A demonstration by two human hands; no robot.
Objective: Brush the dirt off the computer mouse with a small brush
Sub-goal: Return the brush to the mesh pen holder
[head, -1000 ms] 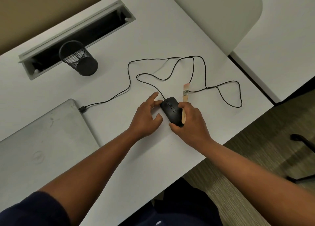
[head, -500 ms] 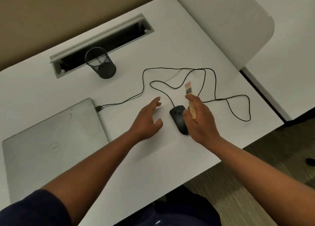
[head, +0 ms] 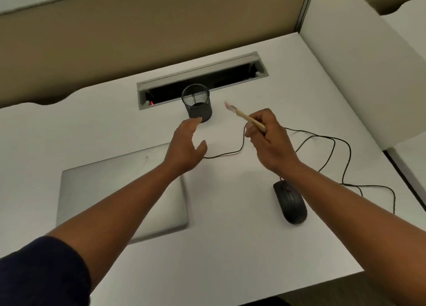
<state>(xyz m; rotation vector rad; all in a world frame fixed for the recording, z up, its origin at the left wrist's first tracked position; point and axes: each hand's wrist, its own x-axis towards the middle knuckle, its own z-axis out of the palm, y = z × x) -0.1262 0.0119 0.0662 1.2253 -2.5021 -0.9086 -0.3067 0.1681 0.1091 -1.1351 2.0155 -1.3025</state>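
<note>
Brush (head: 244,117) lifted, bristles blurred

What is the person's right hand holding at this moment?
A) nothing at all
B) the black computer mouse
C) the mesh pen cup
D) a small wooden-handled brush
D: the right hand grips the small brush by its wooden handle, raised above the desk, while the mouse lies untouched on the desk nearer the person and the mesh cup stands apart.
</note>
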